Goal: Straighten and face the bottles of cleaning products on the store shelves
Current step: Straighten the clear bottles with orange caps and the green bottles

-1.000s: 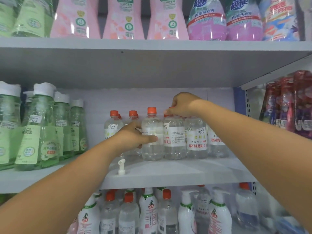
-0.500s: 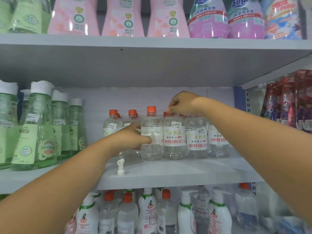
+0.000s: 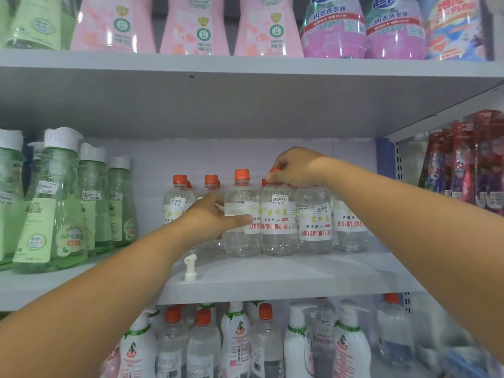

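Observation:
Several clear bottles with orange caps and white labels stand on the middle shelf [image 3: 272, 276]. My left hand [image 3: 215, 218] grips the body of one front bottle [image 3: 241, 241], thumb across its label, which faces partly sideways. My right hand [image 3: 296, 167] pinches the orange cap of the neighbouring bottle [image 3: 278, 230], whose label faces forward. Two more labelled bottles [image 3: 315, 230] stand to the right, and others stand behind on the left [image 3: 177, 203].
Tall green bottles [image 3: 51, 208] with white caps fill the shelf's left end. A small white nozzle part [image 3: 189, 267] lies near the shelf's front edge. Pink and purple bottles [image 3: 196, 25] stand on the shelf above, white pump bottles [image 3: 296, 347] below, red packs [image 3: 463, 165] at right.
The bottle in my left hand has turned, so more of its label now shows at the front. My right hand stays on the neighbouring cap.

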`<act>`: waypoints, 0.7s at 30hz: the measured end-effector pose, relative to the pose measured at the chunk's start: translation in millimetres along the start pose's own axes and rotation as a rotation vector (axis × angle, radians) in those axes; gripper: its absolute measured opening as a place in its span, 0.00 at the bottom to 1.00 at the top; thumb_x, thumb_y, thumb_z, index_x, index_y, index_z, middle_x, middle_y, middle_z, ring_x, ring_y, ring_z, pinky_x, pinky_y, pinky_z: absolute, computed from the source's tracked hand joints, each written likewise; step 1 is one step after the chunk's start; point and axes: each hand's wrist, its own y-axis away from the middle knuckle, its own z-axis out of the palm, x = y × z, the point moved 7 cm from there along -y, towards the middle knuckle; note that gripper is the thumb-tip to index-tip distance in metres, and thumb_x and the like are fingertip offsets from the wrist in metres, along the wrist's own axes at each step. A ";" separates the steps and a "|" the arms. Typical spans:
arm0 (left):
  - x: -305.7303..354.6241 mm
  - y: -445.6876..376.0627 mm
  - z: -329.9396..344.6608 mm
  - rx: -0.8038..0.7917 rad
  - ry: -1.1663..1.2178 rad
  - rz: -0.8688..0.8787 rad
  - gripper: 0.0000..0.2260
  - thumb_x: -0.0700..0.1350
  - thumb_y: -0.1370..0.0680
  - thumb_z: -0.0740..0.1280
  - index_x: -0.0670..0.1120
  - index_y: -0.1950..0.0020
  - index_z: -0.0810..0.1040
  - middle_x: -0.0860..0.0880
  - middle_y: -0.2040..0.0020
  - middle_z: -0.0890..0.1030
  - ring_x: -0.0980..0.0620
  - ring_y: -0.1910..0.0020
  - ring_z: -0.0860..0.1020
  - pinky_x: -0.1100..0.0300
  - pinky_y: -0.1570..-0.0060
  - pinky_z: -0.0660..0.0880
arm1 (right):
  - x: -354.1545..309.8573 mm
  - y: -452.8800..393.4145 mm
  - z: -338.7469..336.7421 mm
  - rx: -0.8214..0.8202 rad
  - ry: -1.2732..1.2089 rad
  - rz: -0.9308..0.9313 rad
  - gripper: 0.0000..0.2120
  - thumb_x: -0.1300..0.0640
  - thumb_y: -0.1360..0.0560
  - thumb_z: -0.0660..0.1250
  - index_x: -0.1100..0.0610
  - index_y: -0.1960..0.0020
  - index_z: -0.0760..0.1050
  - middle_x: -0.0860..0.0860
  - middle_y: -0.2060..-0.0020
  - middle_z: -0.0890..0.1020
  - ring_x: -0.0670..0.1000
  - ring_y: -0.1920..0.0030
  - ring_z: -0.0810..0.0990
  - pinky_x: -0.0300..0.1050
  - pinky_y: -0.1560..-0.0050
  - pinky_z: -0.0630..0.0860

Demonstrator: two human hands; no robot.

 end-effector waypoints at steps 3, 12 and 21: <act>-3.4 -2.1 -0.8 -0.050 0.094 -0.004 0.30 0.65 0.40 0.80 0.58 0.43 0.73 0.56 0.51 0.84 0.58 0.61 0.86 0.59 0.54 0.83 | 1.2 0.9 -0.6 0.011 -0.003 0.016 0.17 0.38 0.22 0.68 0.51 0.46 0.81 0.47 0.56 0.83 0.49 0.54 0.82 0.44 0.57 0.74; -2.0 -4.1 1.4 -0.038 0.094 -0.005 0.28 0.62 0.34 0.81 0.55 0.40 0.76 0.54 0.48 0.84 0.55 0.56 0.86 0.57 0.54 0.84 | 1.3 4.3 1.4 0.004 -0.044 0.008 0.24 0.34 0.23 0.66 0.51 0.39 0.81 0.44 0.44 0.82 0.50 0.47 0.82 0.45 0.47 0.74; -6.9 -4.1 6.8 -0.183 0.293 -0.019 0.22 0.50 0.26 0.79 0.53 0.35 0.75 0.53 0.45 0.87 0.55 0.50 0.87 0.56 0.47 0.84 | 5.1 0.4 0.1 -0.022 -0.036 0.009 0.14 0.38 0.21 0.66 0.47 0.47 0.82 0.45 0.55 0.84 0.48 0.53 0.83 0.44 0.53 0.77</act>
